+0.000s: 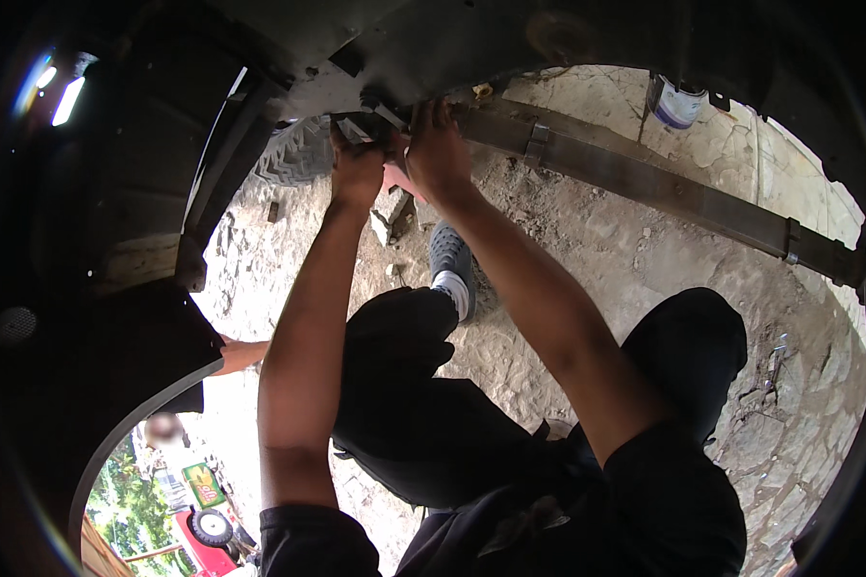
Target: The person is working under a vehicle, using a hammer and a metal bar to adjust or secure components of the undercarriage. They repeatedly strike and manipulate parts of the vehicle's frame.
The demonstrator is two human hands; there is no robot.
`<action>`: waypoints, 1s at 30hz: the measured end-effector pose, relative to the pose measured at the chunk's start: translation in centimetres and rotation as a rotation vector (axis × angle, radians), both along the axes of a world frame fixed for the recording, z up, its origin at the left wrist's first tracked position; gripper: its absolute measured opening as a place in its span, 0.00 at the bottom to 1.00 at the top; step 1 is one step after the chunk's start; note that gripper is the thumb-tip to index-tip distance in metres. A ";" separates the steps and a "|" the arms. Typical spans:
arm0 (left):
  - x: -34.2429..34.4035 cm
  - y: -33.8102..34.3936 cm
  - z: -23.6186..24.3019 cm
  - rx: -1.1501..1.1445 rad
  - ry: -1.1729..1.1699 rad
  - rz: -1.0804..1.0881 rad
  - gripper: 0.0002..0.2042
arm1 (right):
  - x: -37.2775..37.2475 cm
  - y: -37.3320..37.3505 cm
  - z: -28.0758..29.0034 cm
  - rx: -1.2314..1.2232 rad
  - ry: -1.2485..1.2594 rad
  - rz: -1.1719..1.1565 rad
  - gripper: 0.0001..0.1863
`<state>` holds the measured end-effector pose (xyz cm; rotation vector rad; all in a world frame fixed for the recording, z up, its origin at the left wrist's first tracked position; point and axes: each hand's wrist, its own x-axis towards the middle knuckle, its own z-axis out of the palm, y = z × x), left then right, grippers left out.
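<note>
Glare bleaches the ground (245, 252) at left; shadow blackens the metal (625, 43) overhead, dims left hand (358, 175) and right hand (439, 162); edges bend rimward.

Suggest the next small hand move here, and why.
I'd probably shift the left hand slightly aside to open a clearer view of the spot. It sits close beside the right hand, which is up at the left end of the long metal bar; the area is dark, and I can't make out what either hand is gripping.
</note>
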<state>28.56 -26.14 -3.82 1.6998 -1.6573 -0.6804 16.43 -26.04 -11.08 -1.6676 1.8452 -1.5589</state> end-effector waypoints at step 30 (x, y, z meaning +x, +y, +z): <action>1.4 0.3 1.3 0.061 0.203 -0.153 0.43 | 1.7 -0.8 -1.5 -0.253 -0.064 -0.069 0.25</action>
